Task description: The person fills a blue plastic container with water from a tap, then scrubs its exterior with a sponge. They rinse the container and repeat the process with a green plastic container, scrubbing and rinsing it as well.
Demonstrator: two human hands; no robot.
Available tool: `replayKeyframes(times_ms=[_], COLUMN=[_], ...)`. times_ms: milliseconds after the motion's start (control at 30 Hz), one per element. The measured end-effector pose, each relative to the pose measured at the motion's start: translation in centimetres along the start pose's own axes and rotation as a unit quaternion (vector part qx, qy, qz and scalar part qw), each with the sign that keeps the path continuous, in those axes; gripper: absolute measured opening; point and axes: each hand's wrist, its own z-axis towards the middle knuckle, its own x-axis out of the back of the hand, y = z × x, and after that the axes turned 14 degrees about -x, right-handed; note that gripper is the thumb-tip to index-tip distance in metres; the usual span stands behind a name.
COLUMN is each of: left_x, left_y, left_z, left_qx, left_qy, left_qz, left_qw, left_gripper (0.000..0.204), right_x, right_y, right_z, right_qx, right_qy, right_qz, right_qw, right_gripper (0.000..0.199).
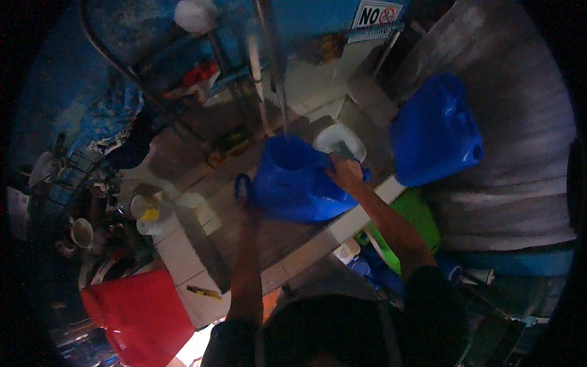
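Observation:
A blue plastic jerry can (293,196) lies on the tiled sink floor in the middle, with a round blue opening (288,156) at its top. A thin pale streak (283,110), water or a hose, comes down from above to that opening. Fingers of my right hand (347,172) are closed over the can's right end. My left hand (246,211) is dark and smeared at the can's left side, just below a blue loop handle (243,186); its fingers cannot be made out. Behind my right hand sits a white tub (339,142).
Another blue jerry can (435,131) stands at the right by a grey curtain (495,134). A red jerry can (143,318) is at lower left, near a yellow cutter-like tool (204,292) on the tiled ledge (183,263). A green container (409,226) stands below the right edge.

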Motion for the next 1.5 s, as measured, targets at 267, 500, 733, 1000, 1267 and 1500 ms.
replayKeyframes(times_ms=[267,500,733,1000,1267,1500], left_x=[-2.5,-6.1,-8.0,-3.2,-1.6,-2.6], left_y=[9.0,10.7,11.1,18.9,29.3,27.6], left_z=[-7.8,-9.5,-10.0,-3.8,1.1,7.9], left_qx=[-0.135,-0.186,-0.142,-0.122,-0.059,0.100], left_qy=[-0.056,-0.021,0.036,-0.023,-0.279,-0.371], left_qz=[0.122,0.231,0.369,0.505,0.921,0.917], left_qw=[0.982,0.955,0.918,0.854,0.266,0.106], left_gripper=[0.048,0.059,0.068,0.068,0.052,0.051], right_x=[4.4,5.3,3.3,-1.0,-15.3,-20.8], right_y=[-1.9,-1.8,-1.9,-0.6,-0.8,0.2], right_z=[-0.1,2.2,1.9,1.3,1.2,4.5], right_qx=[0.110,0.031,0.072,0.149,-0.011,-0.138], right_qy=[0.056,0.082,0.030,-0.153,-0.487,-0.600], right_qz=[0.007,0.074,0.051,0.290,0.422,0.431], right_qw=[0.992,0.993,0.996,0.933,0.764,0.659], right_gripper=[0.050,0.046,0.047,0.050,0.048,0.049])
